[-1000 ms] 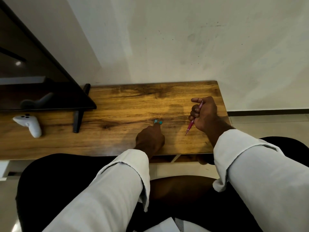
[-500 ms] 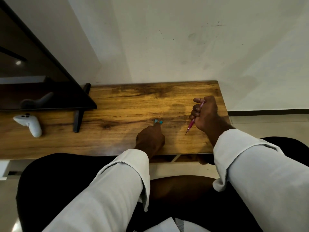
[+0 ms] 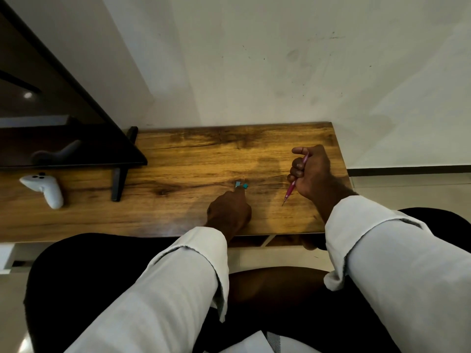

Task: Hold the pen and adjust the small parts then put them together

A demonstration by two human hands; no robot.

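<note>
Nothing much moved: left hand (image 3: 229, 212) fingertips touch the teal bits (image 3: 241, 184), grip unclear, w/ right hand's (image 3: 312, 174) fist-held pink pencil (image 3: 295, 180), tip down-left, just right.

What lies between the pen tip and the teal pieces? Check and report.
Nothing visible: only bare desk lies between the pen tip in the right hand and the teal pieces at the left hand.
</note>
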